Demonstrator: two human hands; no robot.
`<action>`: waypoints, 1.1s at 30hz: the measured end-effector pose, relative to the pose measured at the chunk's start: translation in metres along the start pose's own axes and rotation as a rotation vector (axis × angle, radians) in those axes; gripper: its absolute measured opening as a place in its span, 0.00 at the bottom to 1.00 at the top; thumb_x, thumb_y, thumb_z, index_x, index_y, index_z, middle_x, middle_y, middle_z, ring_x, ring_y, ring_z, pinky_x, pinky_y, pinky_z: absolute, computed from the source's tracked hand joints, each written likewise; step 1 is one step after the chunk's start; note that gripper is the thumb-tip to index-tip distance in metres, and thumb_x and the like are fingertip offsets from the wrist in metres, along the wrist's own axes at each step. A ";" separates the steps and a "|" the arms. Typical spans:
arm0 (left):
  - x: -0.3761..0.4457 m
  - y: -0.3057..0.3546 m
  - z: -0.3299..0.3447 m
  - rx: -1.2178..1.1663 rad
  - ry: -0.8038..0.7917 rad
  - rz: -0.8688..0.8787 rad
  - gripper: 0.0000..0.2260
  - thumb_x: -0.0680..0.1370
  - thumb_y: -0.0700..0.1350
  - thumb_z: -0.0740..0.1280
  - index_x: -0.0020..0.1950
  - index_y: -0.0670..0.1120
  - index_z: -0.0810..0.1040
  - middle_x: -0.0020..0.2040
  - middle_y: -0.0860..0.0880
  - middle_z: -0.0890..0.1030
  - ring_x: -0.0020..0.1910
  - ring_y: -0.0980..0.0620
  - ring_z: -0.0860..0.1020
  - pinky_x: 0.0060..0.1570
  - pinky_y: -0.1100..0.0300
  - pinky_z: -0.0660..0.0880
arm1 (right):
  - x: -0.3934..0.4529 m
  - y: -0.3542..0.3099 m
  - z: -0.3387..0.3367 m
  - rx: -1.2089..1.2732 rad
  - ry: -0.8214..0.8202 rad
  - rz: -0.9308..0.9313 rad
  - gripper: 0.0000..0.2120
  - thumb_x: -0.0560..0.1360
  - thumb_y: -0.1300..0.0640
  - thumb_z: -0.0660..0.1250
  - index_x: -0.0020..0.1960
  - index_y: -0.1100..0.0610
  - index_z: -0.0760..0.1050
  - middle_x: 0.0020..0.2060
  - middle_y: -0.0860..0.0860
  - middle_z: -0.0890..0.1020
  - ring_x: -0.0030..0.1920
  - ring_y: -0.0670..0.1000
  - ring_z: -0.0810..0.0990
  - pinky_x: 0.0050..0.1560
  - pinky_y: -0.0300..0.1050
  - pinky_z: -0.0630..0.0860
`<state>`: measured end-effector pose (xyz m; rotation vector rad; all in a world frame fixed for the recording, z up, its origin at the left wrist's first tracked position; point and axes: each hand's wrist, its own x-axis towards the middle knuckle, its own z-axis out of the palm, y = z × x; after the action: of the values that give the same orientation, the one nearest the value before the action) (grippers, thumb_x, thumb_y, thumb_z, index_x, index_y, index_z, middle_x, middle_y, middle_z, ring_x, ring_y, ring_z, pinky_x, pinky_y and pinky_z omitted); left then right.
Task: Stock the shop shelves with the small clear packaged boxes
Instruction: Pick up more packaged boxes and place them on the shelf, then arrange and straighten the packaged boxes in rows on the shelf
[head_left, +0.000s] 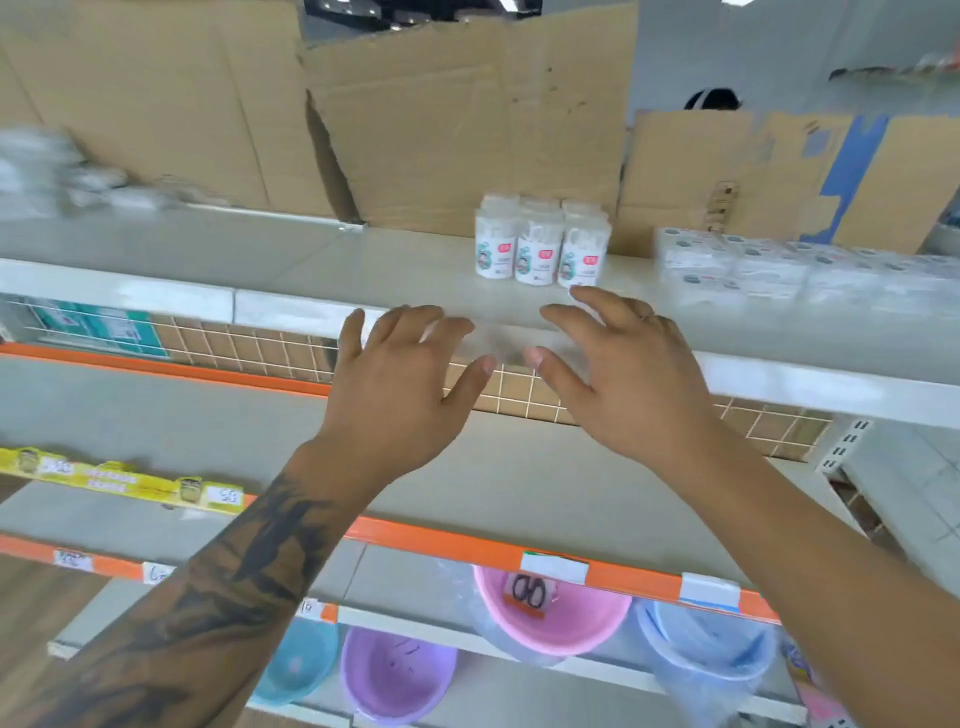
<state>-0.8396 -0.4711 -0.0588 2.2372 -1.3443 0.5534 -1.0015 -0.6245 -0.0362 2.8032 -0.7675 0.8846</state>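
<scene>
Blurred red-badged labels on white tubs (540, 244); writing unreadable.

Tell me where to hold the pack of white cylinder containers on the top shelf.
Grip the pack by its two outer side walls, coming from the front edge of the top shelf. It stands upright, cardboard backs it, and both sides look free.

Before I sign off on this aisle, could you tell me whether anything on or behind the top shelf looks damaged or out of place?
Yes: the cardboard sheet backing the top shelf is torn, with a ragged split down its left edge and a jagged top. The white tubs stand upright and tidy.
</scene>
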 end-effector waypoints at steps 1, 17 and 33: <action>-0.010 -0.024 -0.012 0.042 0.003 -0.006 0.24 0.81 0.65 0.55 0.68 0.54 0.77 0.70 0.48 0.77 0.72 0.44 0.72 0.75 0.36 0.57 | -0.002 -0.024 0.007 0.003 0.000 -0.006 0.25 0.79 0.35 0.57 0.69 0.46 0.75 0.72 0.52 0.74 0.68 0.60 0.74 0.65 0.58 0.71; -0.158 -0.341 -0.140 0.212 -0.027 -0.238 0.21 0.81 0.62 0.58 0.68 0.53 0.77 0.68 0.49 0.79 0.69 0.41 0.75 0.72 0.33 0.63 | 0.021 -0.394 0.113 0.282 0.101 -0.071 0.19 0.80 0.43 0.63 0.67 0.50 0.77 0.70 0.53 0.74 0.68 0.60 0.73 0.67 0.56 0.69; -0.062 -0.540 -0.175 0.244 0.017 -0.338 0.25 0.80 0.65 0.54 0.68 0.54 0.77 0.65 0.51 0.80 0.62 0.43 0.78 0.65 0.46 0.69 | 0.219 -0.539 0.201 0.386 0.073 -0.222 0.21 0.77 0.43 0.62 0.67 0.51 0.76 0.71 0.56 0.73 0.66 0.63 0.75 0.62 0.59 0.72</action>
<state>-0.4014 -0.1043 -0.0515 2.5774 -0.8991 0.6371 -0.4777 -0.3012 -0.0514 3.0749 -0.2892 1.1939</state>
